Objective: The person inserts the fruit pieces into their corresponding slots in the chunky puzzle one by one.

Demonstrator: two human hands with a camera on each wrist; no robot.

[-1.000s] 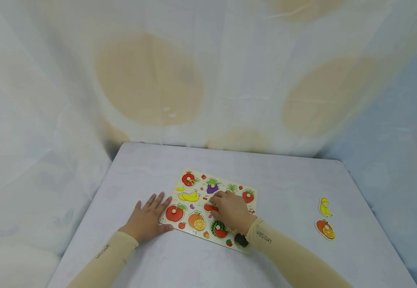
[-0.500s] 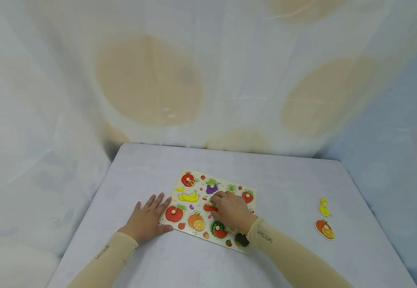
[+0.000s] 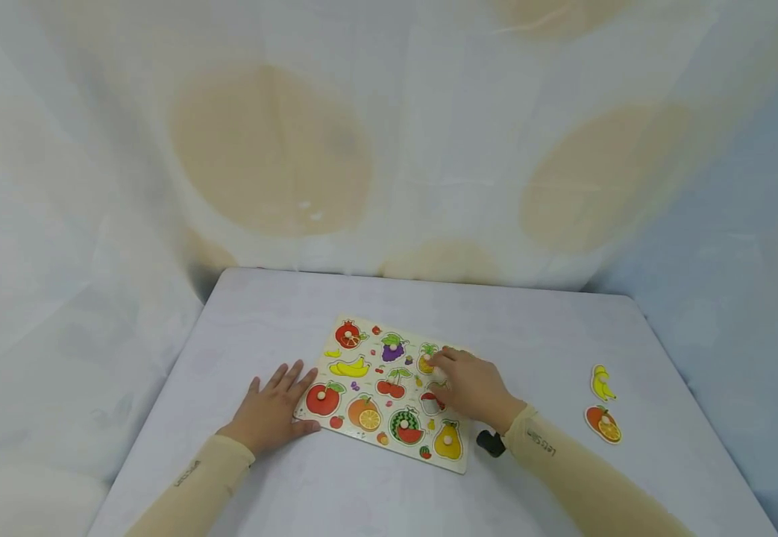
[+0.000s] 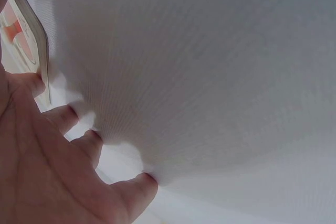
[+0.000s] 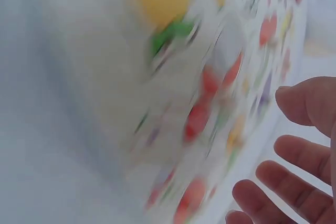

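Note:
A wooden fruit puzzle board [image 3: 414,341] lies slanted on the white table in the head view. My left hand [image 3: 271,410] rests spread on the tabletop, its fingertip and thumb touching the board's left edge; the left wrist view shows these spread fingers [image 4: 84,145] too. Over the board's right side is my right hand [image 3: 472,384], covering its upper right corner. In the right wrist view its thumb stands apart from loosely bent fingers [image 5: 283,182], with nothing between them. The cherry piece [image 3: 391,389] sits in the middle of the board, uncovered.
A banana piece [image 3: 602,382] and an orange piece [image 3: 603,424] lie on the table to the right. On the board, the pear [image 3: 447,441] and watermelon [image 3: 405,426] have knobs. A small black object [image 3: 491,443] shows under my right wrist. Cloth walls surround the table.
My right hand has left the cherry piece and moved right across the board, uncovering the cherries and pear. My left hand stays in place.

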